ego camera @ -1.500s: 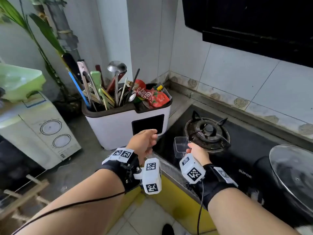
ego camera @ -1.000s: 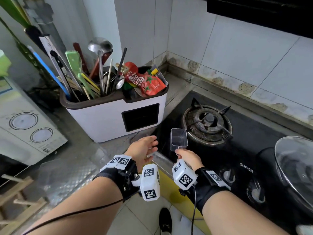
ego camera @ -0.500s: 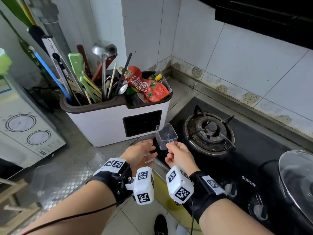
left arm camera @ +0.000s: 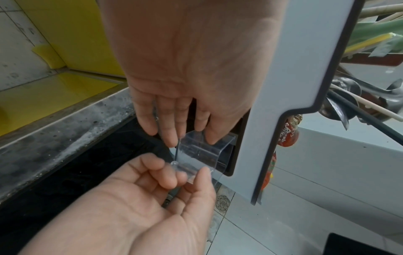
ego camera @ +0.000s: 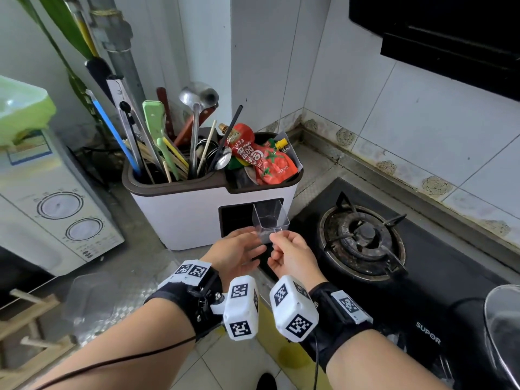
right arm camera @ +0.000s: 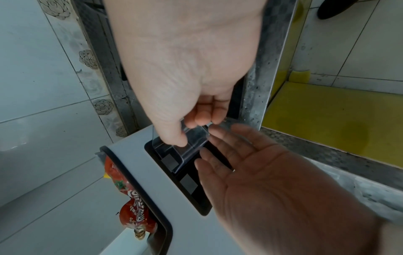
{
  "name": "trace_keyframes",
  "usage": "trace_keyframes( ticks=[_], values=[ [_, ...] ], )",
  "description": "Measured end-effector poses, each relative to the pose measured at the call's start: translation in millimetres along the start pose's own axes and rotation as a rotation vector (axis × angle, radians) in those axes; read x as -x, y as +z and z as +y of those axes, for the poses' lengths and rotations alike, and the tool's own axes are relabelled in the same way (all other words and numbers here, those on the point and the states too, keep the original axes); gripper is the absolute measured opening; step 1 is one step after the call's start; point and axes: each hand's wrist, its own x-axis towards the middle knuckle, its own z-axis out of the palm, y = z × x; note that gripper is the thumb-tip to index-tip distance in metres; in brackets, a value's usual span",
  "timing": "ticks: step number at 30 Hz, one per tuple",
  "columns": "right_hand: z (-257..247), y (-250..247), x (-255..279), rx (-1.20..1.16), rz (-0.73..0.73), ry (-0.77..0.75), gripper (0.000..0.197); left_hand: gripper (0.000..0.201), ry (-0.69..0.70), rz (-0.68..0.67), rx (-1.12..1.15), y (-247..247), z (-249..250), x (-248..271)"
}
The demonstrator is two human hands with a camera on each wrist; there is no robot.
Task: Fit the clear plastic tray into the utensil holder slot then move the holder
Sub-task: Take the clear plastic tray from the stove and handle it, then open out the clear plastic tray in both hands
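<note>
The white utensil holder (ego camera: 180, 218) with a brown rim stands on the counter, its black slot (ego camera: 233, 220) facing me. My right hand (ego camera: 277, 238) pinches the near edge of the clear plastic tray (ego camera: 270, 218) and holds it tilted just in front of the slot's right part. My left hand (ego camera: 253, 240) reaches in beside it with straight fingers touching the tray's left side. In the left wrist view the tray (left arm camera: 202, 153) sits between the left fingertips (left arm camera: 172, 139) and the right hand (left arm camera: 189, 174). The right wrist view shows the tray (right arm camera: 185, 150) at the slot (right arm camera: 196, 191) mouth.
Utensils (ego camera: 168, 136) and a red sauce pouch (ego camera: 270, 164) fill the holder's top. A gas burner (ego camera: 363, 237) lies just right of the hands, with a glass lid (ego camera: 503, 333) further right. A white appliance (ego camera: 56, 220) with two dials stands to the left. Tiled walls close the corner behind.
My right hand lifted the tray off the stove top and carried it left and forward to the slot. The left hand rose from beside the holder to touch the tray.
</note>
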Motion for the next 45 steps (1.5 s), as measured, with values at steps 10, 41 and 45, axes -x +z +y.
trace_keyframes(
  ticks=[10,41,45],
  values=[
    [-11,7,-11,0.127,-0.016,-0.018,0.009,0.016,0.048,0.038,0.094,6,6,-6],
    [70,68,-2,0.052,0.082,0.149,0.013,0.023,0.348,0.476,-0.033,-119,24,66],
    [100,76,4,0.176,0.065,0.190,0.005,0.026,0.393,0.651,-0.115,-150,21,78]
  ],
)
